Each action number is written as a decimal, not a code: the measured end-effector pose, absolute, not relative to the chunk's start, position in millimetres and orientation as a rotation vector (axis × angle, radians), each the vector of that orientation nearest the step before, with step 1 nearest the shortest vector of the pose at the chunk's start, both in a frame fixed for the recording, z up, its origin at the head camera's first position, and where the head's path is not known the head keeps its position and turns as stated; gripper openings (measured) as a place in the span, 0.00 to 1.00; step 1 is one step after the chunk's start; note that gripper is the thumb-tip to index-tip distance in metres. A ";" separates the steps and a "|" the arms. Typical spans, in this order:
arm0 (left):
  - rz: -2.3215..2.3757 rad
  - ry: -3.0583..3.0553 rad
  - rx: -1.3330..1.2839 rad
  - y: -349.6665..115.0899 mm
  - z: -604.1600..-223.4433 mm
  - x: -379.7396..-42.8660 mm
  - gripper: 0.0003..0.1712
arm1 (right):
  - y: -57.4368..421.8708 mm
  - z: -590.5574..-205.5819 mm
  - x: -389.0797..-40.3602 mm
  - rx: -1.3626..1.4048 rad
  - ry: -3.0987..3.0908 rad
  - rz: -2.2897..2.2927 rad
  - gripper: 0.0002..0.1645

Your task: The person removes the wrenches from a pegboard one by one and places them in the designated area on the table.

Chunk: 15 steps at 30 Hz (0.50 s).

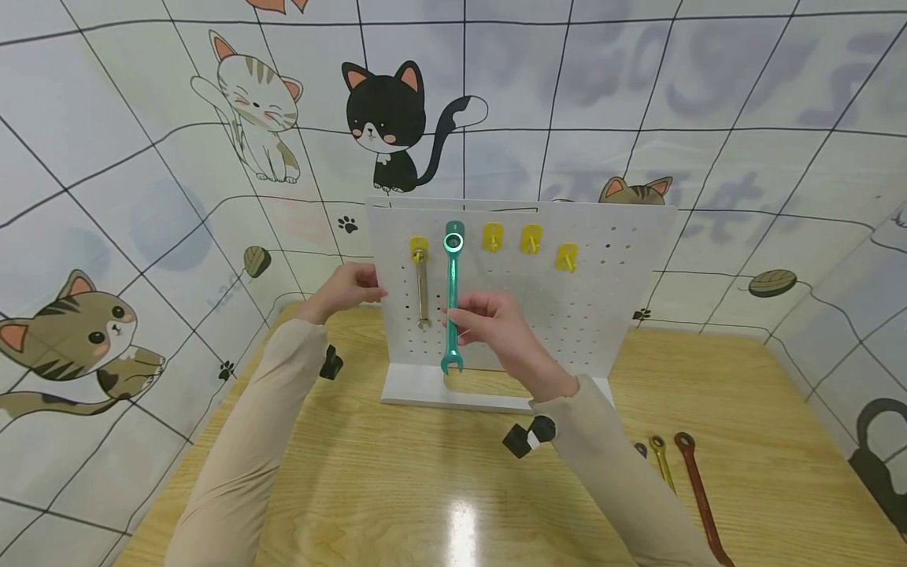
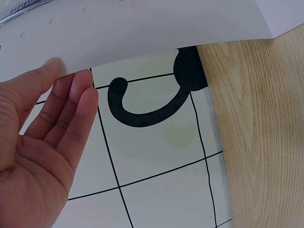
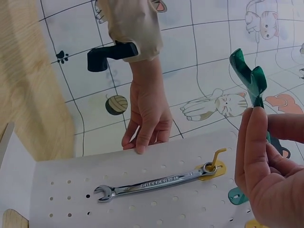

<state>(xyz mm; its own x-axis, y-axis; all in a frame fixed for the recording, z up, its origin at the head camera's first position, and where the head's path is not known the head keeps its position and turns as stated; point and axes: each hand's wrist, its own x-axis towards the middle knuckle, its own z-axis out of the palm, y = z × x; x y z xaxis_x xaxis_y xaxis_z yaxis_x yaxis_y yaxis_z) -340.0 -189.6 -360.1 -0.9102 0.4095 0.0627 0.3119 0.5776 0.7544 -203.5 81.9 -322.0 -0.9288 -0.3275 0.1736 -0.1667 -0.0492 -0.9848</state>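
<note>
Head view: I see that the right hand (image 1: 494, 321) pinches the shiny green metal wrench (image 1: 452, 287) by its shaft. Its long axis is almost vertical, and from these fingers the ring end (image 1: 453, 252) lies above, just at the small green hook plate (image 1: 455, 226); whether it is hooked, I cannot tell. The left hand (image 1: 345, 288), farther away, grips the left edge of the white perforated board (image 1: 527, 287).

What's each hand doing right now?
Left hand: holding the white pegboard by its side edge.
Right hand: holding the teal combination wrench by its shaft.
</note>
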 end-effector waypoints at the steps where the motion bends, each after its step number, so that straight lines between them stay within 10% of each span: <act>1: 1.247 2.685 0.617 -189.4 -359.9 -339.6 0.07 | 82.8 -322.6 -202.2 -0.547 2.079 -2.128 0.09; 15: 1.225 2.684 0.641 -178.6 -335.5 -312.9 0.07 | 98.1 -344.4 -184.9 -0.474 2.067 -2.078 0.09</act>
<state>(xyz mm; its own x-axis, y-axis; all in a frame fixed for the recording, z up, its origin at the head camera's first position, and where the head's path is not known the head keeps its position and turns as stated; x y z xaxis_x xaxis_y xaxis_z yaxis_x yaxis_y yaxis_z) -312.9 -178.6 -335.5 -0.9027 0.4256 0.0633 0.3267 0.5824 0.7444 -184.9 98.1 -344.4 -0.9346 -0.3407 0.1022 -0.1004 -0.0228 -0.9947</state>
